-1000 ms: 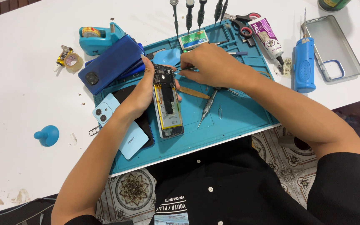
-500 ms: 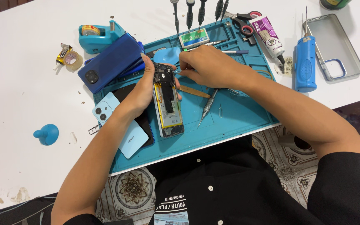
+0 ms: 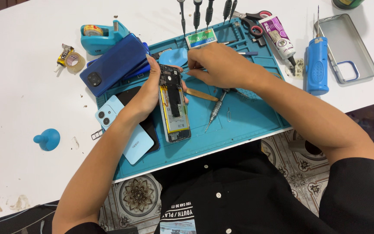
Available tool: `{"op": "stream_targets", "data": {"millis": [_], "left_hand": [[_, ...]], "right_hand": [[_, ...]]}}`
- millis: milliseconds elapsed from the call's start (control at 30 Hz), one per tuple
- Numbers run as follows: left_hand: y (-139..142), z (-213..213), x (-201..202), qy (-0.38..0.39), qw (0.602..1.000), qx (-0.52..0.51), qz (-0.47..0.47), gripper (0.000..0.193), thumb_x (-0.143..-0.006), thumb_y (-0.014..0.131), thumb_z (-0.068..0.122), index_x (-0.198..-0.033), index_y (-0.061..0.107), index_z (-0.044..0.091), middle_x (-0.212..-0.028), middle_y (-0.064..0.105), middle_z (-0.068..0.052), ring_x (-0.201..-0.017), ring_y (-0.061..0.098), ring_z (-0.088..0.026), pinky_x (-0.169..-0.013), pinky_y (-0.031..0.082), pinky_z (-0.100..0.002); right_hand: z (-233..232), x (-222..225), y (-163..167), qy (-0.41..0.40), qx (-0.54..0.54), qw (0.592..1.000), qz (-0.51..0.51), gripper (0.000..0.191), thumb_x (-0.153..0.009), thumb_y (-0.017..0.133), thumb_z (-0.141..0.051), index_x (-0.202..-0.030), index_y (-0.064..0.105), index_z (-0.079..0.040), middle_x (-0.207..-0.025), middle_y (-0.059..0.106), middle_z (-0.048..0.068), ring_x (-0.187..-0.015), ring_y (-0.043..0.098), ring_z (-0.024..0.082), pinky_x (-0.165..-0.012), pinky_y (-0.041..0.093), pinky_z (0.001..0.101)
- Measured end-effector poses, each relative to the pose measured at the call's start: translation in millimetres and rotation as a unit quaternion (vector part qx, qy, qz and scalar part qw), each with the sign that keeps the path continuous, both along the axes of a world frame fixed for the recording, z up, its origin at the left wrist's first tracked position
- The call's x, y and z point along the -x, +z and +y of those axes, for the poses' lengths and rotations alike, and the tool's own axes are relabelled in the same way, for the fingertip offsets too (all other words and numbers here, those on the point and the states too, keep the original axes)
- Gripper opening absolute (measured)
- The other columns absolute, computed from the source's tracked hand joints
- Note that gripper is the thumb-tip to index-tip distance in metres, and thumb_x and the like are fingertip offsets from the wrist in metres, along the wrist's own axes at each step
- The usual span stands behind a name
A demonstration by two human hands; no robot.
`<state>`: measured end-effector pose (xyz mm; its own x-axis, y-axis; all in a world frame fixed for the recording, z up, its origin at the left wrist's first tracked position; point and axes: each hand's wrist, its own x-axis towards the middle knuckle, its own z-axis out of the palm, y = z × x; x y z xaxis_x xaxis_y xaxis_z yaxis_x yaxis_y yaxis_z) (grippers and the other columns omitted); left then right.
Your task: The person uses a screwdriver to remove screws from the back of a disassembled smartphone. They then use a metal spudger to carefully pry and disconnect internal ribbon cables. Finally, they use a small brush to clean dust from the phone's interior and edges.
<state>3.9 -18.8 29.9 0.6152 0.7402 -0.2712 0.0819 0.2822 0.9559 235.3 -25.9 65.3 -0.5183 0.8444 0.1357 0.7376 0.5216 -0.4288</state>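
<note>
left hand (image 3: 146,97) still clasps opened phone (image 3: 174,104), centre frame. right hand (image 3: 219,65) stays closed around thin tool (image 3: 191,69), barely shifted toward the phone's top.

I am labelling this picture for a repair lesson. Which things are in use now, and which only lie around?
In use:
opened phone, steadied by the left hand
thin tool, in the right hand

Lying about:
screwdriver
wooden pry stick
dark blue phone
light blue back cover
scissors
glue tube
tape dispenser
</note>
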Motion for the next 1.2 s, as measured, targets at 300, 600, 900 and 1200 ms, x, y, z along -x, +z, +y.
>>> {"op": "stream_targets", "data": {"millis": [300, 600, 900, 1200], "left_hand": [[-8.0, 1.0, 0.4, 0.006, 1.000, -0.020, -0.001, 0.109, -0.077, 0.013, 0.089, -0.138, 0.045, 0.005, -0.092, 0.067, -0.010, -0.082, 0.077, -0.025, -0.073, 0.066, -0.039], [-11.4, 1.7, -1.5, 0.053, 0.998, -0.008, -0.021, 0.103, -0.080, 0.013, 0.087, -0.132, 0.048, 0.004, -0.087, 0.067, -0.010, -0.074, 0.076, -0.025, -0.068, 0.065, -0.039], [-9.7, 1.6, -0.9, 0.047, 0.999, 0.001, -0.026, 0.105, -0.078, 0.014, 0.088, -0.133, 0.047, 0.005, -0.089, 0.066, -0.011, -0.076, 0.075, -0.027, -0.071, 0.065, -0.041], [-12.4, 3.4, -0.5, 0.021, 0.999, -0.016, -0.018, 0.106, -0.077, 0.010, 0.089, -0.130, 0.048, 0.007, -0.090, 0.066, -0.010, -0.078, 0.077, -0.026, -0.072, 0.067, -0.042]], "right_hand": [[5.4, -4.0, 0.7, -0.025, 0.036, 0.998, -0.037, 0.028, -0.081, 0.082, -0.030, -0.096, 0.073, -0.007, -0.072, 0.072, 0.008, -0.066, 0.071, 0.026, -0.064, 0.055, 0.0406], [4.8, 7.3, -16.5, 0.002, 0.012, 0.999, -0.038, 0.019, -0.084, 0.074, -0.023, -0.095, 0.080, -0.009, -0.072, 0.073, 0.009, -0.068, 0.071, 0.029, -0.066, 0.055, 0.0416], [10.5, 1.4, -9.6, -0.006, -0.006, 1.000, -0.022, 0.019, -0.080, 0.076, -0.020, -0.091, 0.078, -0.005, -0.072, 0.072, 0.011, -0.069, 0.071, 0.029, -0.065, 0.054, 0.0421], [22.9, -15.3, -9.4, -0.046, 0.007, 0.999, -0.028, 0.017, -0.083, 0.074, -0.014, -0.098, 0.078, -0.006, -0.079, 0.075, 0.010, -0.072, 0.073, 0.026, -0.071, 0.055, 0.0394]]}}
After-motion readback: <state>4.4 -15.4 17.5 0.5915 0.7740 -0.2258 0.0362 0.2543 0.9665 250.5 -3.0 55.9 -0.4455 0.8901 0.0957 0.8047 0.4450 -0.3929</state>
